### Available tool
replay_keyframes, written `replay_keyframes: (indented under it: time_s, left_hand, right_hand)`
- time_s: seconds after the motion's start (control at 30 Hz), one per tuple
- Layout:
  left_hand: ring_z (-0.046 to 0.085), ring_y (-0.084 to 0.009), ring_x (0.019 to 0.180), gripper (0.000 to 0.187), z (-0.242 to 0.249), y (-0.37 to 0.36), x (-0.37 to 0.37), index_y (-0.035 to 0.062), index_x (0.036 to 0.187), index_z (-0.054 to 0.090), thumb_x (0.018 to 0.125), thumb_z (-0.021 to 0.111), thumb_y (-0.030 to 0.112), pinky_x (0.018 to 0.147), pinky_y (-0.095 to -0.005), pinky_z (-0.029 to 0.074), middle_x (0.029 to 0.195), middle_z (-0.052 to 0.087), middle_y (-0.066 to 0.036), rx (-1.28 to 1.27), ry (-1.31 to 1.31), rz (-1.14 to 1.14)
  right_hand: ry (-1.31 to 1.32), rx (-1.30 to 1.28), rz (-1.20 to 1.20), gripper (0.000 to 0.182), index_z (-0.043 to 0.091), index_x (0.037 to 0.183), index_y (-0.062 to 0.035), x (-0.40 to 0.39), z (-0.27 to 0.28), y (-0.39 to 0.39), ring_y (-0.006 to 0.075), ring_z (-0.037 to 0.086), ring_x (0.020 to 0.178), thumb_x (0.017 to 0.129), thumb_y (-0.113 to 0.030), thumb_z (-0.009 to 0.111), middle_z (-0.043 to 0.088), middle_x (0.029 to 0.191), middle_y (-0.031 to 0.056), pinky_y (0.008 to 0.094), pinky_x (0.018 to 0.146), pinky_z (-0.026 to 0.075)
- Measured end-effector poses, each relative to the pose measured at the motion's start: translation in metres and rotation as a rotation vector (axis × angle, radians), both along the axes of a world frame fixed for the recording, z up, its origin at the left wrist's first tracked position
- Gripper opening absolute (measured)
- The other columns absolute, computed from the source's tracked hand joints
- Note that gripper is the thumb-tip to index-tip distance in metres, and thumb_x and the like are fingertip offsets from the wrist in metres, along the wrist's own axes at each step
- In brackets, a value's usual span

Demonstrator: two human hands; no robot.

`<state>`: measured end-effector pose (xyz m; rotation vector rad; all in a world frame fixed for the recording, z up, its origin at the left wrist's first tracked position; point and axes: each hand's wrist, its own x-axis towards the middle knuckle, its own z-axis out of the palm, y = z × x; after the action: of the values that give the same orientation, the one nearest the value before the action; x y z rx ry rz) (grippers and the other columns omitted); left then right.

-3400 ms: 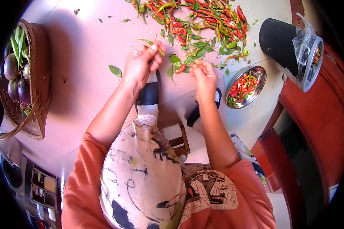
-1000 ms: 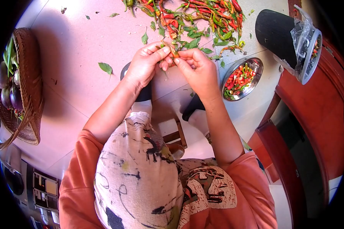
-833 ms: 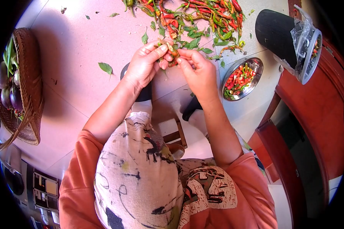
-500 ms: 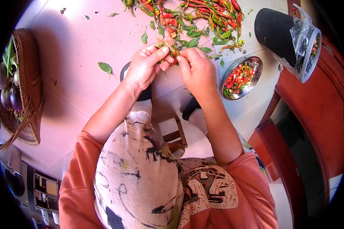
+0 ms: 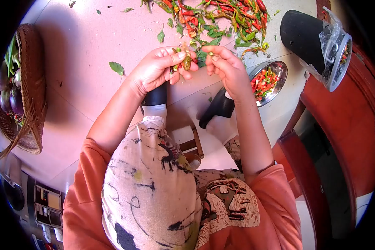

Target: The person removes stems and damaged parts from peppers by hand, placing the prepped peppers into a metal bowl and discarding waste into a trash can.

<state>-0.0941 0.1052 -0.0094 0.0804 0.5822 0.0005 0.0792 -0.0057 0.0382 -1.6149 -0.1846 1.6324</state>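
My left hand [image 5: 158, 68] is closed around several green and red peppers [image 5: 186, 61], which stick out between thumb and fingers. To its right, my right hand [image 5: 226, 68] pinches a small greenish piece [image 5: 211, 54] between thumb and fingertip, apart from the left hand. Beyond both hands lies a heap of red and green chili peppers [image 5: 237, 14] on the floor, with loose leaves along its near edge. Right of my right hand is a steel bowl [image 5: 282, 78] with red and green pepper pieces in it, partly hidden by my wrist.
A wicker basket [image 5: 34, 89] with eggplants [image 5: 16, 101] stands at the left. At the upper right is a black bin [image 5: 301, 39] with a plastic liner, tilted in view. Reddish wooden furniture [image 5: 341, 121] stands at the right. A single leaf [image 5: 116, 67] lies on the floor.
My right hand has moved right, away from my left hand, with a small piece between its fingertips. The peppers in my left hand are now more exposed. The camera view has shifted slightly.
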Motion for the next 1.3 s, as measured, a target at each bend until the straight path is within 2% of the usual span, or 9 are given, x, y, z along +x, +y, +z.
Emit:
replay_keyframes:
  time_s: [0.13, 0.33, 0.47, 0.67, 0.77, 0.83, 0.93, 1.23, 1.3]
  left_hand:
    - [0.055, -0.0106, 0.052, 0.030, -0.003, -0.006, 0.000, -0.0031, 0.103, 0.055, 0.091, 0.051, 0.024, 0.039, -0.0174, 0.039, 0.078, 0.063, -0.011, -0.033, -0.019, -0.059]
    - [0.057, -0.0107, 0.053, 0.030, -0.003, -0.005, 0.003, -0.0025, 0.097, 0.056, 0.092, 0.049, 0.026, 0.038, -0.0178, 0.040, 0.078, 0.064, -0.012, -0.017, 0.028, -0.097]
    - [0.061, -0.0128, 0.062, 0.027, -0.002, -0.001, 0.002, -0.0035, 0.099, 0.056, 0.092, 0.048, 0.021, 0.040, -0.0188, 0.042, 0.090, 0.064, -0.017, 0.041, 0.150, 0.029]
    - [0.058, -0.0088, 0.059, 0.023, 0.005, -0.002, 0.004, -0.0033, 0.105, 0.058, 0.089, 0.053, 0.012, 0.042, -0.0167, 0.040, 0.083, 0.064, -0.013, 0.329, 0.183, -0.051]
    - [0.049, -0.0071, 0.046, 0.022, 0.006, 0.000, 0.005, -0.0027, 0.105, 0.057, 0.089, 0.053, 0.012, 0.038, -0.0169, 0.034, 0.080, 0.064, -0.011, 0.204, 0.163, -0.019]
    - [0.046, -0.0066, 0.044, 0.021, 0.002, -0.001, 0.004, -0.0025, 0.102, 0.057, 0.089, 0.053, 0.013, 0.038, -0.0170, 0.033, 0.078, 0.064, -0.011, 0.208, 0.183, -0.047]
    - [0.044, -0.0059, 0.043, 0.018, 0.004, 0.000, 0.005, -0.0022, 0.098, 0.058, 0.089, 0.054, 0.013, 0.039, -0.0169, 0.032, 0.077, 0.063, -0.009, 0.250, 0.198, -0.096]
    - [0.045, -0.0044, 0.048, 0.013, 0.010, -0.006, 0.012, -0.0011, 0.093, 0.059, 0.086, 0.058, 0.010, 0.041, -0.0171, 0.034, 0.064, 0.056, -0.001, 0.461, 0.356, -0.186]
    - [0.045, -0.0043, 0.048, 0.013, 0.009, -0.005, 0.011, -0.0011, 0.093, 0.060, 0.086, 0.058, 0.010, 0.041, -0.0173, 0.034, 0.062, 0.054, 0.000, 0.500, 0.368, -0.220]
  right_hand:
    - [0.271, 0.038, -0.141, 0.029, 0.054, 0.112, -0.0011, -0.009, -0.009, 0.012, 0.0061, 0.047, 0.071, 0.086, -0.014, 0.054, 0.057, 0.084, 0.0000, 0.0207, 0.066, 0.041]
    - [0.039, 0.072, 0.115, 0.017, 0.059, 0.096, -0.0018, -0.004, -0.014, 0.021, 0.0062, 0.048, 0.067, 0.085, -0.014, 0.060, 0.058, 0.081, 0.0006, 0.0200, 0.061, 0.041]
    - [0.043, 0.078, 0.014, 0.014, 0.058, 0.094, -0.0023, -0.003, -0.019, 0.019, 0.0062, 0.050, 0.065, 0.085, -0.013, 0.060, 0.059, 0.080, 0.0016, 0.0190, 0.058, 0.042]
    - [0.094, -0.025, -0.100, 0.018, 0.057, 0.097, -0.0021, -0.006, -0.013, 0.016, 0.0073, 0.056, 0.067, 0.085, -0.015, 0.060, 0.059, 0.079, 0.0029, 0.0194, 0.055, 0.045]
    - [-0.063, 0.022, -0.008, 0.015, 0.058, 0.096, -0.0014, -0.011, -0.005, 0.021, 0.0093, 0.058, 0.072, 0.083, -0.009, 0.061, 0.058, 0.080, 0.0026, 0.0216, 0.060, 0.048]
    - [-0.405, 0.316, 0.143, 0.014, 0.060, 0.092, -0.0014, -0.015, -0.007, 0.020, 0.0122, 0.061, 0.075, 0.079, -0.003, 0.062, 0.059, 0.083, 0.0044, 0.0229, 0.062, 0.050]
    - [-0.740, 0.373, 0.413, 0.013, 0.061, 0.086, -0.0016, -0.011, 0.003, 0.025, 0.0148, 0.062, 0.074, 0.074, 0.001, 0.062, 0.059, 0.083, 0.0066, 0.0248, 0.061, 0.051]
    - [-1.020, 0.388, 0.354, 0.009, 0.058, 0.077, -0.0023, -0.031, -0.023, 0.013, 0.0167, 0.059, 0.061, 0.071, -0.003, 0.064, 0.060, 0.076, 0.0074, 0.0290, 0.053, 0.048]
    - [-0.822, 0.317, 0.183, 0.006, 0.058, 0.076, -0.0025, -0.043, -0.033, 0.008, 0.0158, 0.059, 0.061, 0.073, -0.003, 0.063, 0.060, 0.075, 0.0074, 0.0288, 0.053, 0.048]
